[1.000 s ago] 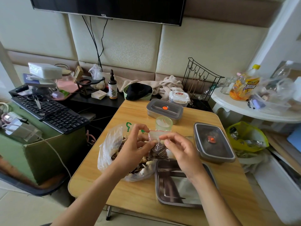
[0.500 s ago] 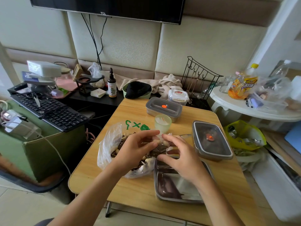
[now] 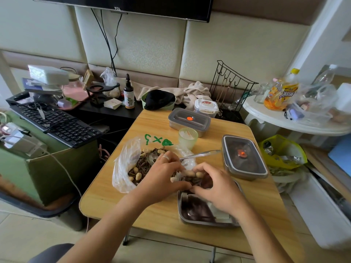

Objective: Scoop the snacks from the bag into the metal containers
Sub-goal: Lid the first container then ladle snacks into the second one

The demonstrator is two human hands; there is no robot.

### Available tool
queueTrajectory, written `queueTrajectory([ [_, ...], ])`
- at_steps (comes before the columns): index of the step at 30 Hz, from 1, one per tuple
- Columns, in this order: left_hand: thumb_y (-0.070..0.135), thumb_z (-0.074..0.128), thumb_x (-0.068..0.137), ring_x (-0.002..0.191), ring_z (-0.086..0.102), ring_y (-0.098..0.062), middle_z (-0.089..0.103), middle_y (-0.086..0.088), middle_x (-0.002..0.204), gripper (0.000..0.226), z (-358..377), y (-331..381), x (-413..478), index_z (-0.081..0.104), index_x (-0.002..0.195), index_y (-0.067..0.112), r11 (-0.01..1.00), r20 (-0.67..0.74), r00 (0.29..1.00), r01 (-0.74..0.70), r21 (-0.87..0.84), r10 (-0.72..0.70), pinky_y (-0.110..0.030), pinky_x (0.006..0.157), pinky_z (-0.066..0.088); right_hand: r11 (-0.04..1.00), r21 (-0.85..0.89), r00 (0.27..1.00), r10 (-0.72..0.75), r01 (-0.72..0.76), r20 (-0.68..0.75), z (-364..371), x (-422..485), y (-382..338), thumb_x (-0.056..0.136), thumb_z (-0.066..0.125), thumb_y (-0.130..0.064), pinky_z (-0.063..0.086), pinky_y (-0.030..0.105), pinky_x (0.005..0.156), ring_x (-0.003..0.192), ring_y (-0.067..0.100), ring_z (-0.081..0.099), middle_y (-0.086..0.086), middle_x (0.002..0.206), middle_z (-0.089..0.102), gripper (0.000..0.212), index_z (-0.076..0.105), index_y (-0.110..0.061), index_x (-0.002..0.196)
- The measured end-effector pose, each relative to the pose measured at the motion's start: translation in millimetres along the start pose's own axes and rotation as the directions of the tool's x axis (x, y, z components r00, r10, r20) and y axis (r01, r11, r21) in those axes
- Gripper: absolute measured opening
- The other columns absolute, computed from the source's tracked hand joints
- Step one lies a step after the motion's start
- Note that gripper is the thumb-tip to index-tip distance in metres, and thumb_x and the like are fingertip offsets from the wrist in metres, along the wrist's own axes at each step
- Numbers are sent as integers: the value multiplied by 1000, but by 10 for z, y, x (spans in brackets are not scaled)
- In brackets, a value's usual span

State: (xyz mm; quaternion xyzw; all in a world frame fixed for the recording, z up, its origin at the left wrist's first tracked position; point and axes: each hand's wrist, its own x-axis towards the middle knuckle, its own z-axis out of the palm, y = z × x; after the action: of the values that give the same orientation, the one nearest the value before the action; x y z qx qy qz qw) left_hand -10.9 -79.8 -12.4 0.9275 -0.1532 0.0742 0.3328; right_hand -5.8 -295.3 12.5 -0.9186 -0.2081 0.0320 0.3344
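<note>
left grip (image 3: 163,177) curled round snacks (image 3: 195,174) | right grip (image 3: 218,188) likewise | at metal container (image 3: 182,211) rim, beside bag (image 3: 121,168)

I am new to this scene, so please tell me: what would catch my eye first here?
In the middle, the left hand and right hand together hold a clump of snacks at the far end of an open tray. Left of them gapes a clear bag of seeds and peanuts. One lidded container sits to the right, another behind.

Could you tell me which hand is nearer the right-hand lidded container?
Right: the right hand is just left of the lidded container; the left hand is farther left, at the bag.
</note>
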Motion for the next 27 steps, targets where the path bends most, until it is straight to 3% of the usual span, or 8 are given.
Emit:
queueTrajectory([
  [2, 58, 78, 80, 111, 38, -9, 47, 10, 115, 41, 13, -5, 2, 74, 104, 26, 999, 29, 999, 17, 46, -19, -24, 99, 35, 989, 85, 991, 116, -122, 74, -22, -21, 50, 80, 86, -42, 52, 14, 82, 98, -8, 65, -21, 108, 70, 39, 61, -38, 110],
  [6, 62, 72, 83, 113, 38, -8, 45, 10, 113, 38, 78, 30, -32, 73, 104, 31, 997, 133, 990, 41, 69, -50, -29, 103, 38, 949, 151, 949, 246, -278, 199, -17, -31, 157, 68, 90, -47, 59, 44, 92, 93, 12, 74, -9, 98, 77, 37, 72, -35, 98],
  [11, 56, 71, 88, 109, 41, -8, 44, 11, 118, 44, 117, 45, -60, 55, 118, 27, 997, 147, 988, 33, 72, -43, -22, 92, 37, 959, -103, 944, 278, -264, 176, 41, -33, 235, 81, 83, -46, 56, 34, 88, 101, 10, 65, -12, 105, 68, 29, 74, -38, 107],
  [16, 48, 73, 90, 101, 41, -8, 44, 9, 116, 42, 137, 76, -55, 53, 119, 24, 998, 132, 990, 37, 45, -42, -18, 86, 36, 958, -149, 953, 268, -247, 144, 140, -64, 142, 90, 78, -40, 55, 36, 92, 108, 15, 60, -11, 113, 53, 39, 65, -38, 127],
  [19, 45, 73, 91, 96, 38, -7, 41, 12, 111, 41, 142, 70, -51, 53, 119, 23, 998, 138, 989, 37, 48, -43, -14, 81, 36, 969, -99, 970, 232, -225, 74, 252, -84, 66, 90, 79, -35, 54, 29, 73, 90, 13, 64, -7, 115, 60, 45, 48, -33, 123],
  [21, 44, 72, 92, 92, 37, -6, 40, 14, 108, 39, 141, 72, -48, 53, 118, 23, 998, 144, 989, 33, 52, -40, -11, 79, 38, 971, -141, 979, 202, -195, 39, 288, -86, 25, 91, 78, -33, 49, 24, 70, 93, 13, 63, -4, 116, 60, 47, 39, -33, 117],
  [25, 45, 72, 92, 96, 39, -8, 43, 11, 114, 37, 140, 70, -27, 53, 116, 24, 998, 154, 987, 31, 49, -39, -13, 79, 37, 911, -351, 976, 213, -217, -49, 242, -89, -35, 91, 75, -46, 48, 30, 75, 99, 18, 60, -5, 112, 56, 38, 50, -24, 109],
  [27, 45, 72, 92, 97, 40, -9, 45, 9, 116, 37, 153, 53, -21, 54, 116, 24, 999, 157, 987, 23, 48, -30, -13, 78, 35, 931, -287, 974, 223, -225, -40, 250, -77, -4, 92, 74, -46, 50, 29, 73, 94, 16, 61, -6, 105, 62, 32, 54, -24, 102],
])
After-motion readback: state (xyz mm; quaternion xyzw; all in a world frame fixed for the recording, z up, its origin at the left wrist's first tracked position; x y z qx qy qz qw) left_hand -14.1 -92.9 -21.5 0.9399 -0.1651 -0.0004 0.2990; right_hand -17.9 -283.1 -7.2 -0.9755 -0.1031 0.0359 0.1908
